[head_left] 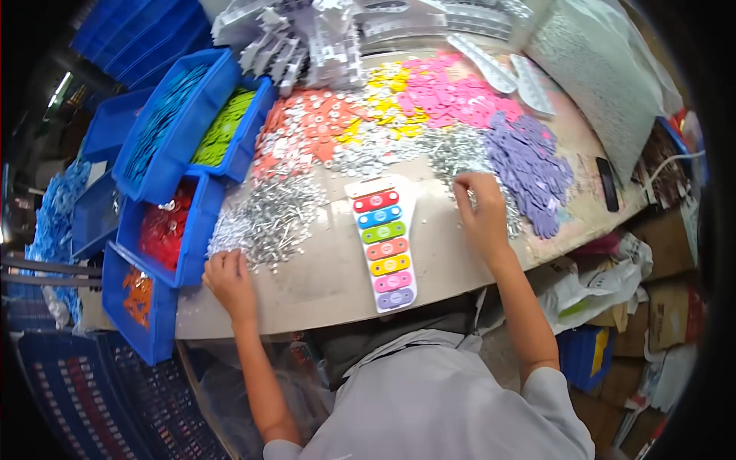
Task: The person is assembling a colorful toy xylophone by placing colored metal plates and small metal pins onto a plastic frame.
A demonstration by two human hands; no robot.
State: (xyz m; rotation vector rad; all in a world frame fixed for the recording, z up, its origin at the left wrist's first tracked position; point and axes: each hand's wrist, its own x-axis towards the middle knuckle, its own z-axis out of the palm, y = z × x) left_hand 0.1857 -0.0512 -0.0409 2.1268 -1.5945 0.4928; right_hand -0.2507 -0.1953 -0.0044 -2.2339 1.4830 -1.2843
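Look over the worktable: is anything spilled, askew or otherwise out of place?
Nothing stands out. The silver screws, the purple pieces and the pink pieces lie in loose heaps, yet each colour keeps to its own patch. The toy xylophone lies flat between the left hand and the right hand.

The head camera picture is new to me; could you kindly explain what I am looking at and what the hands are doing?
It is a fisheye view from a camera on a person's head, looking down, so edges bend. The left hand rests at a pile of small silver metal parts. The right hand reaches into another silver pile; whether it grips anything is unclear. Between them on the table lies a white board with seven coloured bars. Coloured pieces lie in heaps behind, with blue bins at left.
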